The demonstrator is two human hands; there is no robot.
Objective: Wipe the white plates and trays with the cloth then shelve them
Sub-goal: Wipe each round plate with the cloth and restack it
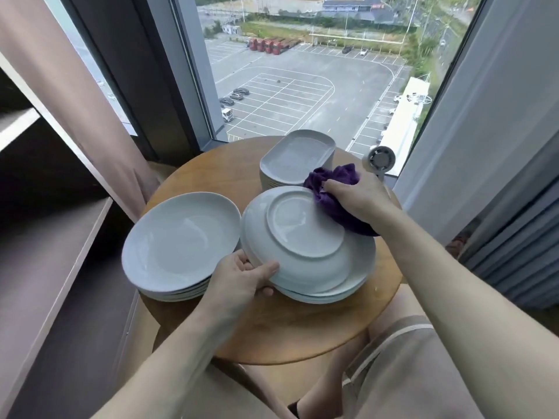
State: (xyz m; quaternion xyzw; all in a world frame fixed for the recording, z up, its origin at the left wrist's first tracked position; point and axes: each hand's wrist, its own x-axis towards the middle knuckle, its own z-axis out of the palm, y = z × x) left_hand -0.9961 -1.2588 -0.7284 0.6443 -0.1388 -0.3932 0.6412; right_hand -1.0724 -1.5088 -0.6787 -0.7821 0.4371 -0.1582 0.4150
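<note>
My left hand grips the near-left rim of a white plate that is turned underside up and tilted above a stack of white plates. My right hand holds a purple cloth pressed against the upturned plate's far right edge. A second stack of white plates lies face up at the left of the round wooden table. A stack of white rectangular trays stands at the table's far side.
Dark shelves run along the left, beside a beige curtain. A large window lies behind the table. A small white round device sits at the table's far right. My legs are under the table's near edge.
</note>
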